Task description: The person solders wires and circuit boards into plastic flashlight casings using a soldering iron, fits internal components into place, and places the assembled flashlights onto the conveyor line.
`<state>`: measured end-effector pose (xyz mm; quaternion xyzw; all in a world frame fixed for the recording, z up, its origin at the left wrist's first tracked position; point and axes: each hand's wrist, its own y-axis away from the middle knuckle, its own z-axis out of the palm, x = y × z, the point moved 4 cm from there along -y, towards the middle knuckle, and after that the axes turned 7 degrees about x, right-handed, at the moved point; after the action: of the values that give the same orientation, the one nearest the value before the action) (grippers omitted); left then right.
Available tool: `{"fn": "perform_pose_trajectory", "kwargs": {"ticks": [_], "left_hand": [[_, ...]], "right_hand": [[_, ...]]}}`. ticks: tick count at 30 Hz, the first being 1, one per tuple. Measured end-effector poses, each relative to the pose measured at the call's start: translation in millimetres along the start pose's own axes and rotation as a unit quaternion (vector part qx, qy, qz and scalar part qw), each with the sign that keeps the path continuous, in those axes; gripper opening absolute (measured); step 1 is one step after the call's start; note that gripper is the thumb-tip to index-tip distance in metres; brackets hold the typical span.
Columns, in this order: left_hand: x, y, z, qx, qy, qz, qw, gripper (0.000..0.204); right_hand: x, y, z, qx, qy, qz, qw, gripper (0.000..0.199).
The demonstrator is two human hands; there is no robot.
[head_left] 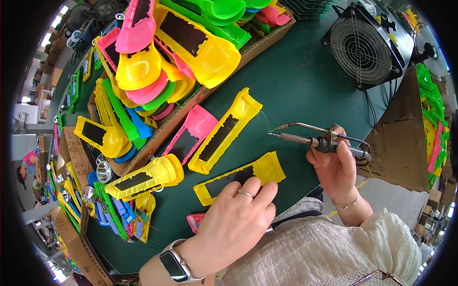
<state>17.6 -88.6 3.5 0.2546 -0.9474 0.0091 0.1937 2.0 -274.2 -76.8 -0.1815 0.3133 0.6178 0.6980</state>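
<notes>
My right hand [333, 169] grips a soldering iron [322, 142] with a thin metal feed tube along its top. Its tip points left, raised over the bench and apart from the plastic parts. With curled fingers, my left hand [238, 217] grips the near edge of a yellow plastic flashlight half-shell [268, 168] with a black panel; the fingertips are partly hidden. Beyond it lie another yellow half-shell [243, 105] and a pink half-shell [200, 121]. To the left is a pair of stacked yellow half-shells [167, 174]. A small pink piece [194, 220] shows beside my left hand.
A cardboard box [260, 47] heaped with coloured half-shells stands at the back left. Wired assemblies with round reflectors [103, 170] lie at the left. A black fan [361, 47] stands at the back right, with a carton [398, 136] of green parts beyond the green bench's [305, 95] right edge.
</notes>
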Motion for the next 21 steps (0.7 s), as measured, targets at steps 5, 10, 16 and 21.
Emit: {"fn": "perform_pose_trajectory", "kwargs": {"ticks": [5,10,16,21], "left_hand": [[-4.7,0.1,2.2,-0.056,0.009,0.034,0.998,0.007],[-4.9,-5.0,0.4,-0.083,-0.008,0.044,0.996,0.008],[-21.0,21.3,14.1,0.161,0.186,-0.076,0.966,0.009],[-7.2,36.3,28.6,0.393,0.133,-0.216,0.884,0.011]], "right_hand": [[-5.1,1.6,-6.4,0.008,0.004,-0.001,1.0,0.02],[-4.8,2.1,-5.7,0.009,-0.008,0.001,1.0,0.019],[-1.4,4.7,7.2,0.03,0.021,-0.018,0.999,0.02],[26.8,9.7,19.7,0.05,-0.02,0.014,0.998,0.025]]}}
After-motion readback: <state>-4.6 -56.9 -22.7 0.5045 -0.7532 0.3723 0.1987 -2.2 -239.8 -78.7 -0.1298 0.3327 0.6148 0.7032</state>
